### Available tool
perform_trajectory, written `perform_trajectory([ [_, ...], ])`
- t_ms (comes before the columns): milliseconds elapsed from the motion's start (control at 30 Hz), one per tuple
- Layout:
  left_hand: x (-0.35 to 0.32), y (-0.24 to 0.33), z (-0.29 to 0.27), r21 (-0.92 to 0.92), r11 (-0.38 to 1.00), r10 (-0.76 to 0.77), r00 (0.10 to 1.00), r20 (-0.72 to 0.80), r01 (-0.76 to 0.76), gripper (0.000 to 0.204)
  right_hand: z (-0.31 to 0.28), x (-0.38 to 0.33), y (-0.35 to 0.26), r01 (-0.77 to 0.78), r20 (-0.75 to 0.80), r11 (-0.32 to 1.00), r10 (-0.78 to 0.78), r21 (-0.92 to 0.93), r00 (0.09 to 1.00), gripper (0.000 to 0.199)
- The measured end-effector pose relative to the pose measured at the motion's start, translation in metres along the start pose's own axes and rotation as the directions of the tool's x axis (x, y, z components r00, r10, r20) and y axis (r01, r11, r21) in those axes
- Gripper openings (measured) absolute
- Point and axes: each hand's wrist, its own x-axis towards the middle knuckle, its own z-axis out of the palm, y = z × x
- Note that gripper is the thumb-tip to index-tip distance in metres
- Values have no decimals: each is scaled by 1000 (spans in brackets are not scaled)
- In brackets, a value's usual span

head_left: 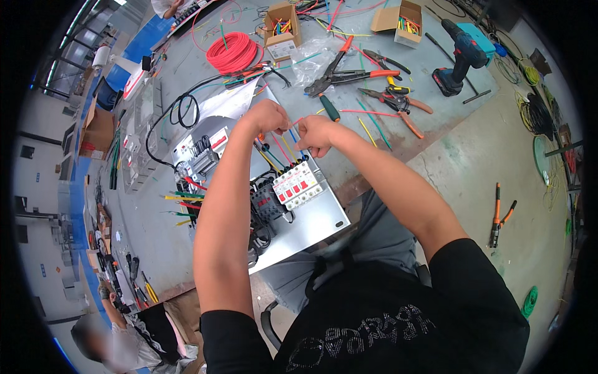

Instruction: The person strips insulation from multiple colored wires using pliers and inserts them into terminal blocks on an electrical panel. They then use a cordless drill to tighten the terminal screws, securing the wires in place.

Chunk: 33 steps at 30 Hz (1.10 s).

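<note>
Wires (288, 146) ran from the white breaker row (296, 187) on the metal panel (302, 227) atop the worktop (165, 249). Left hand (268, 117) and right hand (316, 134) bent close together; I could not tell their grip. Uneven tugging, I judged, could loosen wire ends.

Here's the mounting plate (305, 229) along the workbench (433, 121)'s near side, circuit breaker (298, 185) on it, contactor (268, 202) just left of that! Beyond the breaker, left hand (268, 117) and right hand (316, 135) sit side by side at the wires (290, 149). Past the right hand lies the screwdriver (329, 109), pliers (341, 78) behind it; wire coil (233, 53) farther left, cardboard box (281, 51) on its right. Cordless drill (461, 57), far right on the bench!
</note>
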Motion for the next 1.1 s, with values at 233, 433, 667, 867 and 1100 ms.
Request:
perform_trajectory([
  [233, -46, 53, 28, 764, 646, 194, 967, -167, 2, 15, 3, -5, -5, -12, -40, 999, 10, -37, 999, 32],
  [433, -85, 86, 58, 870, 487, 225, 974, -37, -79, 15, 2, 1, 8, -6, -40, 999, 4, -33, 999, 33],
  [667, -62, 75, 17, 684, 709, 42, 979, 202, -172, 28, 3, 0, 12, 44, -57, 998, -46, -37, 997, 35],
  [867, -29, 75, -7, 497, 866, -151, 921, 359, -51, 22, 1, -11, 16, 108, -95, 994, -105, 25, 990, 40],
  [1100, -12, 67, -7, 406, 911, -134, 882, 452, -69, 17, -5, -12, 17, 113, -32, 992, -111, 48, 993, 40],
])
